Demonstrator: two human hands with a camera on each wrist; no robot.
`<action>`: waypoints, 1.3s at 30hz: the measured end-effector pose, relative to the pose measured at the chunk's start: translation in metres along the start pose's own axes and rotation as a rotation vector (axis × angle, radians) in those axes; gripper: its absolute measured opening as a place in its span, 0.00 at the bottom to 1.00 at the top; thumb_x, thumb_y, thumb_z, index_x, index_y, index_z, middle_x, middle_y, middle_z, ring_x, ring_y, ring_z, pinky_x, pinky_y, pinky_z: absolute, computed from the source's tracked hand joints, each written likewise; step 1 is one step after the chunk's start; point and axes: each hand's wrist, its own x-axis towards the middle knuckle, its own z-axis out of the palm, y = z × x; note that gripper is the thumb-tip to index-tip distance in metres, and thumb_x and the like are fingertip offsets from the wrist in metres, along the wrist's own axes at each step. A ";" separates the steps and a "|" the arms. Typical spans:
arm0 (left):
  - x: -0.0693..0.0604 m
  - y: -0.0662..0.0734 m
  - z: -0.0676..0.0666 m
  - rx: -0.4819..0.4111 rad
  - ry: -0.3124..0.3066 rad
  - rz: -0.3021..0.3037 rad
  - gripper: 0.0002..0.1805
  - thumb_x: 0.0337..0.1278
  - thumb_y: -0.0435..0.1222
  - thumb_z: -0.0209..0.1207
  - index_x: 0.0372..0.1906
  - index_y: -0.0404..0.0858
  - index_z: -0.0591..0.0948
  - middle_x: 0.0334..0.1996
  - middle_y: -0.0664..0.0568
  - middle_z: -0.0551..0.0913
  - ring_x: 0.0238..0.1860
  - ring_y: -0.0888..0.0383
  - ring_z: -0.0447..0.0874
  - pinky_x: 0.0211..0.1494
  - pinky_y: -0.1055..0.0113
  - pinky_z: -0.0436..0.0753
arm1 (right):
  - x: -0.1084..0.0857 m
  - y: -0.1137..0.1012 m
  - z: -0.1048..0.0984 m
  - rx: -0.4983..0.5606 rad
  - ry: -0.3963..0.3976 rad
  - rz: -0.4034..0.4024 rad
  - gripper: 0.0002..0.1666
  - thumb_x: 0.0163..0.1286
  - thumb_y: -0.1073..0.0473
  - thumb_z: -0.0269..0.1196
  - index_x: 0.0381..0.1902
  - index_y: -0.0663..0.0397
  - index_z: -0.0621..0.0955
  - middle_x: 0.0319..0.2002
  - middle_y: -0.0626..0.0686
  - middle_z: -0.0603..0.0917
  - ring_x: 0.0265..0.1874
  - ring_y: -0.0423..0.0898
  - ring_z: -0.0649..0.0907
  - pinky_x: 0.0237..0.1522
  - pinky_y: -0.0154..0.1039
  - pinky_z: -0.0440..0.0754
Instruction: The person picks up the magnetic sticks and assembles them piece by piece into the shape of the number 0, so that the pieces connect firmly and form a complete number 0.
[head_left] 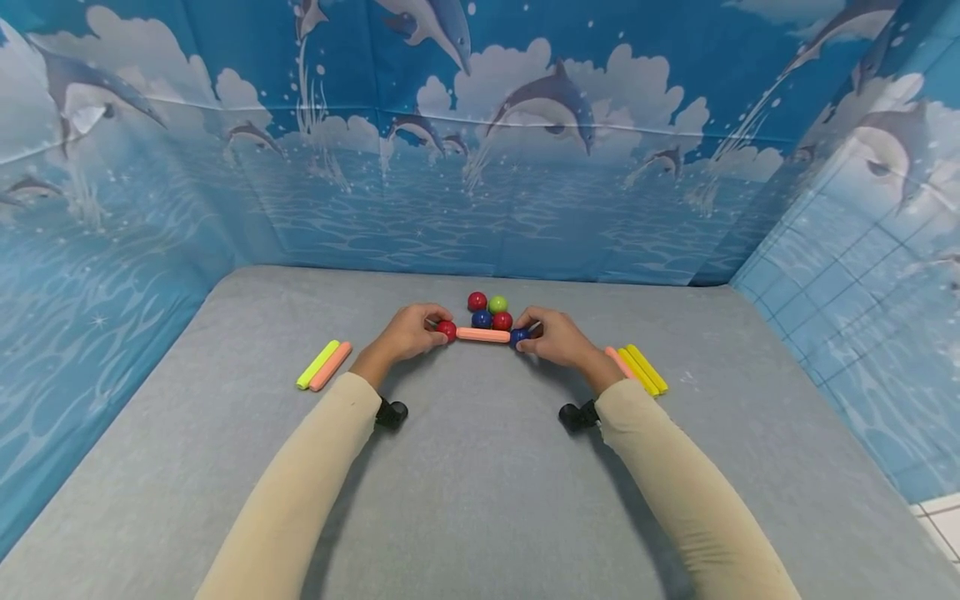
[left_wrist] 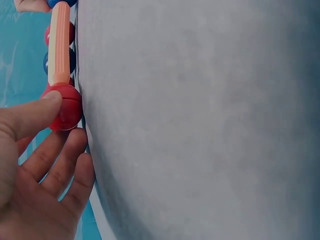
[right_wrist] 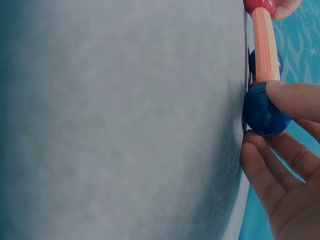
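An orange rod [head_left: 483, 335] lies crosswise between a red ball [head_left: 447, 331] at its left end and a blue ball [head_left: 519, 337] at its right end, touching both. The left hand [head_left: 411, 332] pinches the red ball between thumb and fingers. On the other side the right hand [head_left: 556, 336] pinches the blue ball. In the left wrist view the left thumb lies on the red ball [left_wrist: 67, 107] beside the rod [left_wrist: 60, 45]. The right wrist view has the right thumb on the blue ball [right_wrist: 265, 111], against the rod's end [right_wrist: 265, 45].
Just behind the rod sit two more red balls [head_left: 477, 302], a green ball [head_left: 498, 305] and another blue ball [head_left: 482, 319]. A yellow-green rod [head_left: 318, 364] and an orange rod [head_left: 331, 367] lie at left; yellow rods [head_left: 647, 369] and an orange one lie by the right forearm.
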 end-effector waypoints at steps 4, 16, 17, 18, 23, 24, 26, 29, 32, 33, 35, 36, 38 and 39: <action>-0.003 -0.003 -0.002 0.013 0.010 0.015 0.21 0.63 0.33 0.62 0.61 0.41 0.79 0.60 0.45 0.80 0.57 0.47 0.80 0.49 0.59 0.84 | 0.001 -0.002 0.001 -0.002 0.002 0.001 0.14 0.67 0.61 0.66 0.50 0.51 0.79 0.55 0.58 0.82 0.53 0.55 0.83 0.46 0.45 0.84; -0.020 -0.005 -0.024 0.099 0.040 0.016 0.20 0.70 0.37 0.54 0.64 0.40 0.76 0.64 0.46 0.78 0.61 0.47 0.78 0.57 0.52 0.81 | -0.001 0.000 0.001 0.024 -0.001 0.008 0.13 0.67 0.62 0.66 0.49 0.51 0.80 0.56 0.58 0.81 0.52 0.55 0.83 0.40 0.40 0.84; -0.023 -0.005 -0.028 0.109 0.047 0.022 0.20 0.71 0.38 0.54 0.64 0.39 0.77 0.64 0.46 0.78 0.61 0.46 0.78 0.57 0.52 0.81 | -0.001 0.001 0.001 0.026 0.000 0.006 0.13 0.67 0.62 0.66 0.49 0.51 0.80 0.56 0.58 0.81 0.52 0.55 0.83 0.39 0.40 0.84; -0.026 -0.006 -0.032 0.119 0.055 0.025 0.20 0.71 0.38 0.54 0.64 0.39 0.77 0.63 0.45 0.79 0.60 0.46 0.79 0.56 0.51 0.81 | -0.001 0.001 0.002 0.029 0.000 0.005 0.13 0.67 0.62 0.66 0.49 0.51 0.80 0.55 0.58 0.81 0.52 0.55 0.83 0.39 0.40 0.84; -0.043 -0.017 -0.060 0.193 0.077 0.013 0.19 0.72 0.37 0.52 0.62 0.36 0.78 0.60 0.40 0.80 0.59 0.43 0.79 0.57 0.49 0.79 | -0.001 0.002 0.003 0.036 -0.001 0.007 0.13 0.67 0.62 0.66 0.49 0.50 0.80 0.55 0.58 0.81 0.52 0.55 0.83 0.40 0.40 0.84; -0.047 -0.020 -0.067 0.207 0.070 -0.002 0.19 0.73 0.37 0.51 0.62 0.36 0.78 0.60 0.39 0.80 0.59 0.42 0.78 0.57 0.48 0.79 | -0.001 0.002 0.003 0.036 -0.001 0.009 0.13 0.67 0.62 0.66 0.49 0.50 0.80 0.56 0.57 0.81 0.53 0.55 0.83 0.40 0.41 0.84; -0.055 -0.030 -0.081 0.240 0.053 -0.039 0.19 0.73 0.36 0.50 0.62 0.35 0.77 0.60 0.37 0.79 0.59 0.41 0.77 0.57 0.47 0.78 | -0.001 0.002 0.003 0.037 -0.003 0.016 0.13 0.68 0.62 0.66 0.49 0.50 0.80 0.56 0.57 0.81 0.53 0.55 0.82 0.41 0.41 0.84; -0.066 -0.049 -0.098 0.282 0.020 -0.107 0.19 0.71 0.34 0.49 0.61 0.34 0.77 0.58 0.35 0.79 0.56 0.41 0.78 0.54 0.49 0.79 | -0.001 0.002 0.003 0.034 -0.004 0.024 0.13 0.68 0.61 0.66 0.50 0.49 0.80 0.56 0.56 0.81 0.54 0.55 0.82 0.42 0.42 0.84; -0.076 -0.067 -0.109 0.318 -0.025 -0.143 0.19 0.68 0.33 0.50 0.59 0.32 0.78 0.54 0.34 0.80 0.51 0.43 0.79 0.48 0.54 0.80 | -0.001 0.001 0.003 0.029 -0.009 0.024 0.13 0.68 0.61 0.65 0.50 0.49 0.79 0.57 0.56 0.81 0.55 0.55 0.82 0.43 0.42 0.84; -0.079 -0.072 -0.111 0.314 -0.048 -0.151 0.19 0.68 0.33 0.51 0.60 0.31 0.78 0.54 0.33 0.80 0.49 0.44 0.80 0.46 0.56 0.80 | -0.002 0.000 0.002 0.026 -0.010 0.020 0.13 0.68 0.61 0.65 0.50 0.50 0.79 0.57 0.56 0.81 0.55 0.55 0.82 0.44 0.43 0.84; -0.084 -0.079 -0.114 0.307 -0.086 -0.146 0.20 0.67 0.34 0.52 0.60 0.31 0.78 0.53 0.32 0.81 0.48 0.43 0.81 0.44 0.57 0.80 | -0.002 0.000 0.002 0.020 -0.011 0.011 0.13 0.68 0.61 0.65 0.50 0.50 0.79 0.57 0.57 0.81 0.55 0.55 0.82 0.44 0.43 0.84; -0.086 -0.082 -0.114 0.292 -0.102 -0.149 0.21 0.67 0.34 0.53 0.61 0.31 0.77 0.53 0.32 0.81 0.48 0.43 0.81 0.44 0.57 0.81 | -0.002 0.000 0.002 0.018 -0.011 0.007 0.13 0.68 0.61 0.65 0.50 0.50 0.79 0.57 0.57 0.81 0.55 0.55 0.82 0.44 0.43 0.84; -0.089 -0.084 -0.114 0.275 -0.118 -0.152 0.22 0.67 0.36 0.54 0.62 0.32 0.76 0.54 0.32 0.80 0.49 0.43 0.82 0.44 0.57 0.81 | -0.002 0.000 0.002 0.014 -0.008 -0.005 0.13 0.68 0.62 0.65 0.50 0.50 0.79 0.56 0.57 0.81 0.56 0.56 0.82 0.44 0.44 0.84; -0.090 -0.084 -0.114 0.270 -0.116 -0.154 0.22 0.67 0.36 0.54 0.62 0.32 0.76 0.54 0.32 0.80 0.49 0.43 0.82 0.44 0.57 0.81 | -0.002 0.001 0.002 0.012 -0.007 -0.011 0.13 0.68 0.62 0.65 0.50 0.50 0.79 0.56 0.57 0.81 0.56 0.56 0.82 0.45 0.44 0.85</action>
